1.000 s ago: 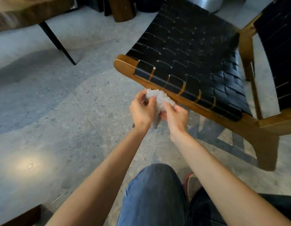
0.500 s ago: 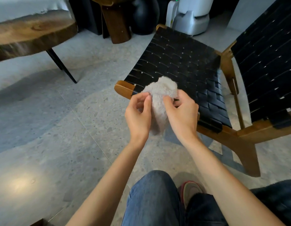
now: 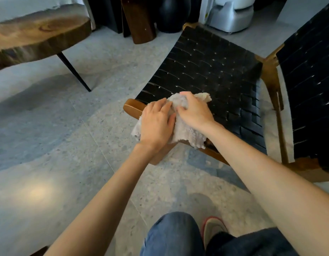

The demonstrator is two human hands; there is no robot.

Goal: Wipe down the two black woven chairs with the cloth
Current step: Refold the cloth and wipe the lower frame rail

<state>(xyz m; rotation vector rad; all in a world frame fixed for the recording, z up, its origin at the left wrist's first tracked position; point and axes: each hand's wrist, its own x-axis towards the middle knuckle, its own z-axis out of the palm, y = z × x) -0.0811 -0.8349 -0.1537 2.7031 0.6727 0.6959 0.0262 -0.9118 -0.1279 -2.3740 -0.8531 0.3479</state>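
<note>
At the front edge of the near chair (image 3: 206,71), both hands on the cloth (image 3: 187,133)
The pale, nubbly cloth lies draped over the wooden front rail (image 3: 132,107) and the first black straps of the woven seat, with a ragged edge hanging off towards the speckled floor (image 3: 67,145). The left hand (image 3: 156,122) lies flat on it, fingers nearly straight and close together, pressing it down at the rail. The right hand (image 3: 194,109) sits just beside the left, its fingers curled down into the cloth and bunching a fold of it on the seat. The second chair (image 3: 311,80), also black and woven, stands just to the right of the first. A wooden slab table (image 3: 40,34) stands well apart at upper left; a knee in jeans (image 3: 171,235) and a shoe (image 3: 213,228) show at the bottom edge
</note>
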